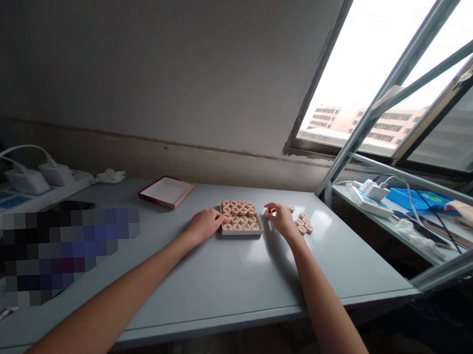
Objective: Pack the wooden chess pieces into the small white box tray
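Observation:
A shallow open box [242, 232] on the desk holds rows of round wooden xiangqi pieces [235, 219], with red characters at the back and dark ones at the front. My left hand [205, 224] is closed at the box's left wall, fingertips on its rim. To the right of the box, my right hand [280, 218] pinches a xiangqi piece [266, 213], partly covered by the fingers. Several loose pieces [304, 223] lie on the desk just beyond my right hand. Behind and left is the box lid [168, 190], its white inside facing up.
The grey desk [210, 284] runs along a wall. At left are a power strip [39, 195] with chargers, a dark phone [71, 205] and a blurred-out patch. A metal frame [349, 144] stands at right; beyond it another person's hand [470, 215] is over a second desk.

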`<action>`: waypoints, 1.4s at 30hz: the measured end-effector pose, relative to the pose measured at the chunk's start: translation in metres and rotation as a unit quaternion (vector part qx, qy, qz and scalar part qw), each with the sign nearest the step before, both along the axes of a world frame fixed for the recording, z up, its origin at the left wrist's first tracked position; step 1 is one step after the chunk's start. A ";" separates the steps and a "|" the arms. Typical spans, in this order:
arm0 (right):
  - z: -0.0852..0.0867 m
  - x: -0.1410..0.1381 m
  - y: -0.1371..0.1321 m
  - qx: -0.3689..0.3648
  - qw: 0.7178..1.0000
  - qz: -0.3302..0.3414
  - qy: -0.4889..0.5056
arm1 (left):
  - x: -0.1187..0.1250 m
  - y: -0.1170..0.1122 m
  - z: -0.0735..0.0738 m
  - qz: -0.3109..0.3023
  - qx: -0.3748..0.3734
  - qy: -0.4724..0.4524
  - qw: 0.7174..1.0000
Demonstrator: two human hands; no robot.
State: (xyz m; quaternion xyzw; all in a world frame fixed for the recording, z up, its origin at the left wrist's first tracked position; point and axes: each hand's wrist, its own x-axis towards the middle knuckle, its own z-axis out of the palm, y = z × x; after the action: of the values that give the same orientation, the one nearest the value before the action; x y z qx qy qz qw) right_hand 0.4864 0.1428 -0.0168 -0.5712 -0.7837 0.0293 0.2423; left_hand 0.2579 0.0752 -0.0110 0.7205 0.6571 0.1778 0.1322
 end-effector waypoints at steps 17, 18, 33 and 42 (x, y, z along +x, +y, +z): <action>-0.004 -0.052 -0.023 0.015 0.962 0.254 0.103 | -0.001 0.001 -0.003 0.011 0.009 -0.011 1.000; -0.004 -0.052 -0.023 0.021 0.961 0.257 0.101 | 0.000 0.000 -0.002 0.012 0.009 -0.011 1.000; 0.005 -0.040 -0.023 0.019 0.976 0.213 0.031 | -0.001 -0.001 -0.002 0.006 0.015 -0.006 1.000; -0.003 -0.044 -0.020 0.017 0.968 0.248 0.041 | 0.000 -0.004 0.002 0.008 0.007 -0.019 1.000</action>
State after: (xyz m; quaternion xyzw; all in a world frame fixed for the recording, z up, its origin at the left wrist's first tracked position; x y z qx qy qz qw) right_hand 0.4422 0.1228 -0.0203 -0.3533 -0.8906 0.0983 0.2689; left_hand 0.2575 0.0714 -0.0094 0.7127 0.6590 0.1969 0.1378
